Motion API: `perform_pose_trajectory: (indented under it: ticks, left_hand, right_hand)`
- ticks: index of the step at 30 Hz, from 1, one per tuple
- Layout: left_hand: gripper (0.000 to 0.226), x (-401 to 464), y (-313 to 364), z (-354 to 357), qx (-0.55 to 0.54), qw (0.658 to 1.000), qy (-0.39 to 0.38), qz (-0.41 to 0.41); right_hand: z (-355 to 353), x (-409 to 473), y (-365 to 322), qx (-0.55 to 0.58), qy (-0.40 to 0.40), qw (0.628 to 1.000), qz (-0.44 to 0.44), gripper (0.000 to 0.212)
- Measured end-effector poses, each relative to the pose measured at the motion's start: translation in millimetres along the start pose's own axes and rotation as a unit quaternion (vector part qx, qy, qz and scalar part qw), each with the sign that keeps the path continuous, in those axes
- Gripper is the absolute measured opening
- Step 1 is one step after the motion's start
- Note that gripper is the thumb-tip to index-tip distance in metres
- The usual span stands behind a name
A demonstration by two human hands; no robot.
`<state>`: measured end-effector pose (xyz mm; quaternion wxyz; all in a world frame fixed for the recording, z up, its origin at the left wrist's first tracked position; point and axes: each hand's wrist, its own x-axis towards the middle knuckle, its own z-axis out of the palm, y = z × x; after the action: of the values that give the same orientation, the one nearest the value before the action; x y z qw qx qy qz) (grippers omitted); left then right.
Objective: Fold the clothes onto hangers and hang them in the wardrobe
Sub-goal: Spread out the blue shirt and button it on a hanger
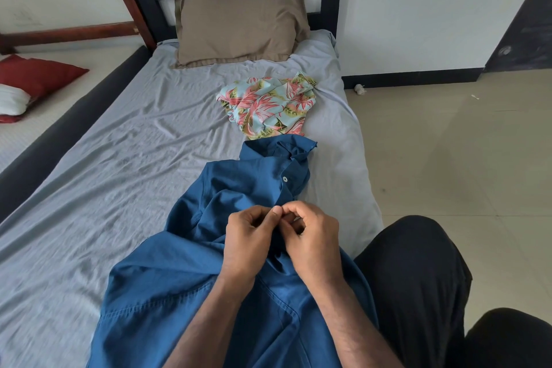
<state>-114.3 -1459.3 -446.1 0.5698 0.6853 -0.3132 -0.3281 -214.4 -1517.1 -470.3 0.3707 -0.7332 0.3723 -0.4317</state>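
Observation:
A blue button-up shirt (209, 263) lies lengthwise on the bed, collar pointing away from me, one white button showing near the collar. My left hand (249, 240) and my right hand (313, 237) meet over the shirt's front placket, both with fingers curled and pinching the fabric at a spot below that button. What sits between the fingertips is hidden. A floral shirt (267, 104) in pink, green and light blue lies crumpled beyond the blue shirt's collar. No hanger or wardrobe is in view.
The bed has a wrinkled grey sheet (119, 158), a tan pillow (239, 21) at the dark headboard, and a second bed with a red cushion (38, 75) to the left. Tiled floor (448, 143) runs along the right. My black-trousered legs (418, 278) are at lower right.

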Motion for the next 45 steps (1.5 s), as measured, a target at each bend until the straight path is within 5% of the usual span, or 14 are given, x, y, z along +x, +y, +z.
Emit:
perform_pose_trajectory:
  ticks: [7, 18, 22, 28, 33, 38, 42, 45]
  left_hand:
    - [0.029, -2, 4, -1, -0.085, 0.993, 0.037, -0.076]
    - [0.019, 1, 0, 2, -0.012, 0.999, 0.047, -0.012]
    - [0.024, 1, -1, 4, -0.073, 0.995, 0.052, -0.045]
    - [0.029, -3, 4, 1, -0.153, 0.985, -0.046, -0.065]
    - [0.009, 8, -12, -8, 0.035, 0.998, -0.035, 0.039]
    - [0.027, 7, -26, -24, 0.222, 0.964, -0.096, 0.107]
    - [0.031, 12, -37, -63, 0.393, 0.888, -0.204, 0.128]
    - [0.024, 22, -43, -88, 0.487, 0.84, -0.172, 0.168]
  right_hand:
    - [-1, 1, 0, 0.084, -0.001, 0.995, 0.045, 0.007]
    - [-3, 0, 0, 0.064, 0.003, 0.997, 0.039, 0.007]
    - [-4, 2, -1, 0.106, -0.021, 0.992, 0.058, 0.006]
    - [-12, 8, -1, 0.344, -0.085, 0.903, 0.244, 0.008]
    - [-8, 7, 2, 0.302, -0.076, 0.919, 0.241, 0.005]
    - [-2, 7, 11, 0.143, -0.049, 0.971, 0.187, 0.012]
    - [0, 7, 12, 0.143, -0.082, 0.961, 0.223, 0.01]
    - [1, 4, 11, 0.063, -0.109, 0.971, 0.203, 0.013]
